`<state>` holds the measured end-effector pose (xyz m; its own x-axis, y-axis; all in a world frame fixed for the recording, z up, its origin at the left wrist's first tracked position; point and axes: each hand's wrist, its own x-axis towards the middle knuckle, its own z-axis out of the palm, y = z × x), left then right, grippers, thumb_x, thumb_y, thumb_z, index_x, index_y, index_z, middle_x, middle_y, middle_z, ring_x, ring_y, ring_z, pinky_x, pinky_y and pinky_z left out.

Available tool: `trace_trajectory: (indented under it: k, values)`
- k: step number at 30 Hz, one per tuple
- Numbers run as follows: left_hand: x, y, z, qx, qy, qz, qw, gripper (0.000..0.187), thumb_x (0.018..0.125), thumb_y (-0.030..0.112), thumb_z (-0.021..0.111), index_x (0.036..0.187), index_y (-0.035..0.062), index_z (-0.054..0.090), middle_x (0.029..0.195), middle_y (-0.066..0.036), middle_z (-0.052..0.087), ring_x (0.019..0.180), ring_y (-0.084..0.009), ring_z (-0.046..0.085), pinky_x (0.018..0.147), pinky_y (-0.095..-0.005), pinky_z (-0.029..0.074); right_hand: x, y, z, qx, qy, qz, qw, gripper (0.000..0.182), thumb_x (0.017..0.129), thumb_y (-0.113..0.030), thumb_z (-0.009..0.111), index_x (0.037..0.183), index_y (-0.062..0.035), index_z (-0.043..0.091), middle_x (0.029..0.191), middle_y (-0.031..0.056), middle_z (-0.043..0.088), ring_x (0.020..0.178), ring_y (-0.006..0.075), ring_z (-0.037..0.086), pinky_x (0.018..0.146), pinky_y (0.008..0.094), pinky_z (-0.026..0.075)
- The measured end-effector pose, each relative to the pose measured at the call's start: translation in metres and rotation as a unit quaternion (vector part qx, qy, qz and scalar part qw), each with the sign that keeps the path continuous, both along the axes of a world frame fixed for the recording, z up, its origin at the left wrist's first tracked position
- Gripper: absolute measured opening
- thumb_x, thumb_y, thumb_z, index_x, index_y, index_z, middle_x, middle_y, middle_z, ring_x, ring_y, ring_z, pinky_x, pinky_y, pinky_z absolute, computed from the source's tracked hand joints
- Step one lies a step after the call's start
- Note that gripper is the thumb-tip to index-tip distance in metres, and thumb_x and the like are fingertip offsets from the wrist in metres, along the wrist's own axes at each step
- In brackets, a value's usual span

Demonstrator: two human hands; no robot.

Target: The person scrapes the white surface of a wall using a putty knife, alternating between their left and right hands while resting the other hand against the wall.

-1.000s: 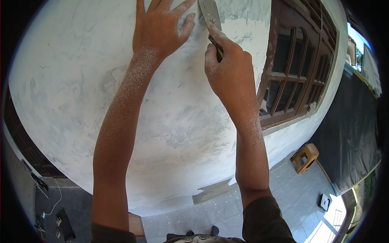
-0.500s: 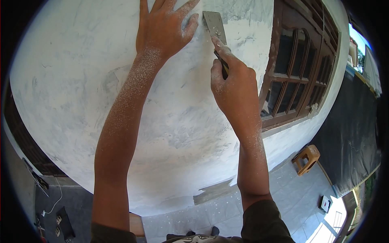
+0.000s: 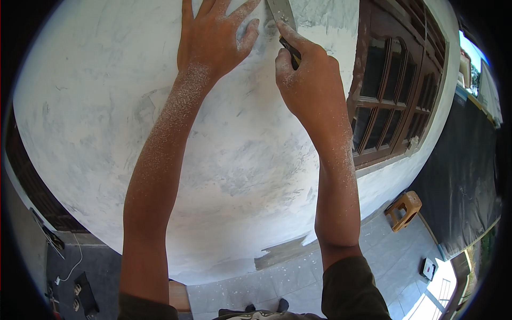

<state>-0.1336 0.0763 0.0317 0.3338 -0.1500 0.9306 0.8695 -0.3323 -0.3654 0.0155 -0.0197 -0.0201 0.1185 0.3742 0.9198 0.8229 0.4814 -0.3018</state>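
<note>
My right hand point(image 3: 306, 66) is closed round the dark handle of a putty knife point(image 3: 282, 14), its index finger stretched along toward the blade. The wide metal blade lies at the white, grey-smeared wall point(image 3: 234, 144), and its far end is cut off by the top of the view. To the left, my left hand point(image 3: 216, 40) rests spread on the wall, fingers apart and holding nothing; some fingertips run out of view. White dust coats both hands and forearms.
Right of my right hand is a brown wooden window point(image 3: 392, 90) with glass panes. Below stand a tan plastic stool point(image 3: 404, 209) and a small black-and-white box point(image 3: 428, 269) on the tiled floor point(image 3: 368, 266). A black sheet point(image 3: 461, 170) hangs at far right; a white cable point(image 3: 80, 256) lies at lower left.
My right hand has slid the putty knife upward along the wall, so part of the blade has left the view. My left hand has barely shifted.
</note>
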Motion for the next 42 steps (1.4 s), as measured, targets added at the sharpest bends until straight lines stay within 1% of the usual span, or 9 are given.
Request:
trace_trajectory:
  k: [3,7,11,16,19,26,30,34,42]
  values:
    - [0.000,0.000,-0.002,-0.003,-0.001,-0.001,1.000,0.051,0.094,0.030,0.060,0.143,0.0150,0.058,0.162,-0.016,0.035,0.154,-0.0316,0.024,0.125,-0.0594,0.010,0.002,-0.006,-0.017,-0.058,0.014,0.003,0.998,0.041,0.098,-0.010,0.058,0.139,-0.0101,0.063,0.103,0.0243,0.075,0.078,0.0276,0.077,0.075,0.0361,0.061]
    - [0.000,-0.002,-0.001,-0.001,-0.002,-0.003,1.000,0.052,0.094,0.030,0.060,0.143,0.0149,0.058,0.162,-0.016,0.035,0.154,-0.0316,0.024,0.125,-0.0594,0.010,-0.001,-0.002,-0.024,-0.018,-0.011,-0.019,1.000,0.041,0.097,-0.010,0.059,0.138,-0.0093,0.063,0.100,0.0234,0.075,0.073,0.0260,0.075,0.073,0.0350,0.061]
    - [-0.001,0.000,-0.001,-0.002,0.002,0.003,1.000,0.051,0.094,0.031,0.060,0.143,0.0144,0.058,0.162,-0.016,0.035,0.154,-0.0317,0.024,0.125,-0.0597,0.010,-0.002,-0.004,-0.003,-0.014,0.009,0.007,1.000,0.041,0.098,-0.009,0.057,0.138,-0.0092,0.063,0.106,0.0248,0.074,0.081,0.0292,0.077,0.078,0.0371,0.061]
    - [0.000,-0.003,0.000,-0.015,-0.001,-0.007,1.000,0.050,0.094,0.031,0.059,0.142,0.0149,0.059,0.162,-0.015,0.035,0.154,-0.0316,0.023,0.125,-0.0600,0.009,-0.001,-0.001,-0.036,-0.010,-0.023,-0.022,0.999,0.036,0.098,-0.008,0.058,0.133,-0.0017,0.064,0.092,0.0230,0.075,0.076,0.0333,0.076,0.073,0.0414,0.063]
    - [-0.001,0.001,0.000,-0.013,0.000,0.011,1.000,0.050,0.095,0.031,0.059,0.142,0.0149,0.059,0.162,-0.016,0.035,0.154,-0.0318,0.023,0.125,-0.0601,0.009,-0.002,0.006,-0.002,0.024,-0.007,0.009,1.000,0.038,0.098,-0.008,0.058,0.135,-0.0021,0.063,0.088,0.0239,0.075,0.071,0.0321,0.075,0.070,0.0405,0.063]
    - [0.000,-0.003,0.001,-0.016,-0.007,-0.005,1.000,0.051,0.094,0.032,0.059,0.142,0.0148,0.059,0.162,-0.016,0.035,0.154,-0.0320,0.024,0.125,-0.0607,0.009,0.002,0.003,-0.037,-0.007,-0.031,-0.020,0.999,0.038,0.097,-0.008,0.059,0.134,-0.0020,0.064,0.093,0.0225,0.075,0.075,0.0322,0.076,0.071,0.0399,0.063]
    - [0.000,-0.001,0.000,-0.019,-0.002,-0.004,1.000,0.051,0.094,0.032,0.060,0.142,0.0142,0.059,0.162,-0.016,0.035,0.154,-0.0324,0.024,0.125,-0.0610,0.010,-0.002,0.004,0.000,0.040,-0.014,0.002,0.999,0.038,0.098,-0.007,0.058,0.136,-0.0030,0.063,0.086,0.0224,0.075,0.068,0.0298,0.075,0.068,0.0378,0.063]
    - [-0.001,-0.002,0.000,-0.018,0.000,-0.008,1.000,0.051,0.094,0.032,0.060,0.142,0.0141,0.059,0.162,-0.017,0.035,0.154,-0.0322,0.024,0.124,-0.0614,0.010,-0.001,-0.010,-0.038,-0.018,-0.025,-0.017,0.999,0.037,0.098,-0.006,0.057,0.134,-0.0024,0.064,0.088,0.0225,0.075,0.071,0.0315,0.075,0.071,0.0421,0.063]
    - [-0.001,0.003,-0.001,-0.018,-0.001,0.008,1.000,0.052,0.094,0.032,0.060,0.143,0.0150,0.058,0.163,-0.016,0.034,0.154,-0.0318,0.022,0.125,-0.0614,0.008,-0.004,-0.004,-0.011,0.000,-0.004,0.006,1.000,0.037,0.097,-0.006,0.057,0.133,-0.0022,0.064,0.089,0.0242,0.074,0.074,0.0330,0.076,0.073,0.0425,0.063]
